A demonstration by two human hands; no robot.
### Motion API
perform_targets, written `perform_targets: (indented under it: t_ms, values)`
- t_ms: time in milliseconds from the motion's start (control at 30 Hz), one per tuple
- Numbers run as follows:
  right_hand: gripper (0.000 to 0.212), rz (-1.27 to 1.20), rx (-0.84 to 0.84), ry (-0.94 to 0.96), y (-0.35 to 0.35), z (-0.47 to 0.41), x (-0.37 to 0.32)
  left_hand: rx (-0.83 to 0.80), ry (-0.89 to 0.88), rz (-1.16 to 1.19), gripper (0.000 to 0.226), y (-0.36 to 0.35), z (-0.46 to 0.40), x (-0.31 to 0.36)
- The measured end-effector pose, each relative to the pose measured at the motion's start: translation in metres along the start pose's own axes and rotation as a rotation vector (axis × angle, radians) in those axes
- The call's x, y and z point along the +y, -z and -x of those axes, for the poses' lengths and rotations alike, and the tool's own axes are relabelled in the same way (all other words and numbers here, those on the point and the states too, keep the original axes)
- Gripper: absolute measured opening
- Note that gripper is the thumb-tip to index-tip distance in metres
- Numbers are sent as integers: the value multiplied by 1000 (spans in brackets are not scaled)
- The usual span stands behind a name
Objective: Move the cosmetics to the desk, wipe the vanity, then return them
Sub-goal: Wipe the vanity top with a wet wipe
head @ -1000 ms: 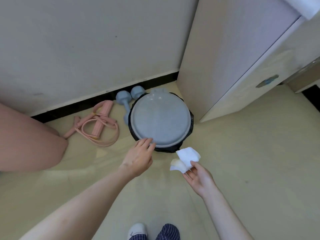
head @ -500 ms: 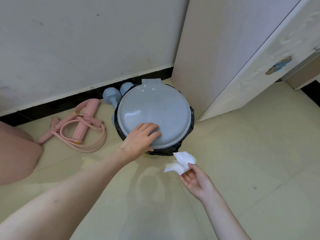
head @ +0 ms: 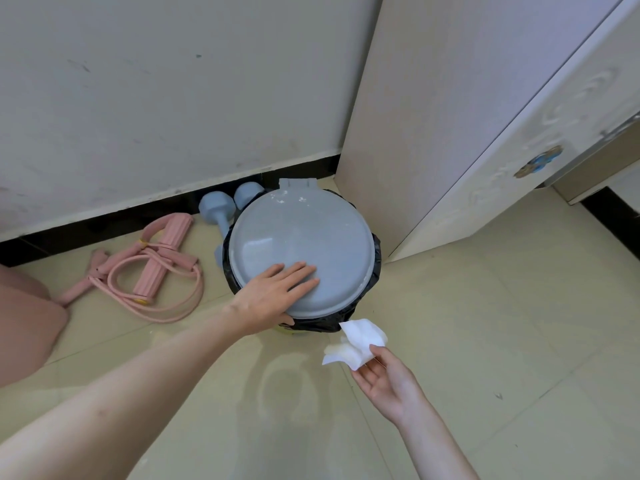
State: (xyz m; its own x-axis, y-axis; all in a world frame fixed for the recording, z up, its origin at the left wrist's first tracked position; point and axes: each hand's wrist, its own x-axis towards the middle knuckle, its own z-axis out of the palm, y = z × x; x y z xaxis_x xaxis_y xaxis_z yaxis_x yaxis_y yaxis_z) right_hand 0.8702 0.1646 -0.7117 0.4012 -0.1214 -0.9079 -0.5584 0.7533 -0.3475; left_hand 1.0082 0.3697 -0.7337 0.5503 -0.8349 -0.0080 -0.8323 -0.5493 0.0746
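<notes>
A round waste bin with a grey-blue lid (head: 304,240) and a black liner stands on the floor by the wall. My left hand (head: 273,296) lies on the lid's near edge, fingers straight on top and thumb under the rim. The lid is down. My right hand (head: 384,379) pinches a crumpled white tissue (head: 356,342) just in front and to the right of the bin. No cosmetics are in view.
A cream cabinet (head: 450,133) with a drawer knob (head: 538,164) stands right of the bin. Blue dumbbells (head: 221,206) and a pink resistance band (head: 152,268) lie along the wall at left. A pink rounded object (head: 24,327) fills the far left edge.
My left hand slid further onto the bin lid, its fingers spreading flat across the top. The view came closer to the bin. My right hand kept the tissue beside the bin.
</notes>
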Motion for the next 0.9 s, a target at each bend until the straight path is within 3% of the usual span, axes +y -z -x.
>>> perform_targets:
  t_ms: [467, 533, 633, 733, 900]
  values:
    - [5, -1, 42, 36, -21, 22, -20, 256, -45, 22, 63, 55, 9, -8]
    - [11, -24, -55, 58, -44, 26, -30, 253, -45, 21, 62, 62, 8, -9]
    - [37, -80, -188, 62, -68, 24, -41, 235, -43, 24, 60, 67, 5, -10]
    - [50, -148, -166, 50, -67, 15, -42, 226, -47, 4, 57, 59, 4, -8]
    - [49, -200, -101, 72, -37, -2, -28, 230, 18, -26, 44, 21, 14, 9]
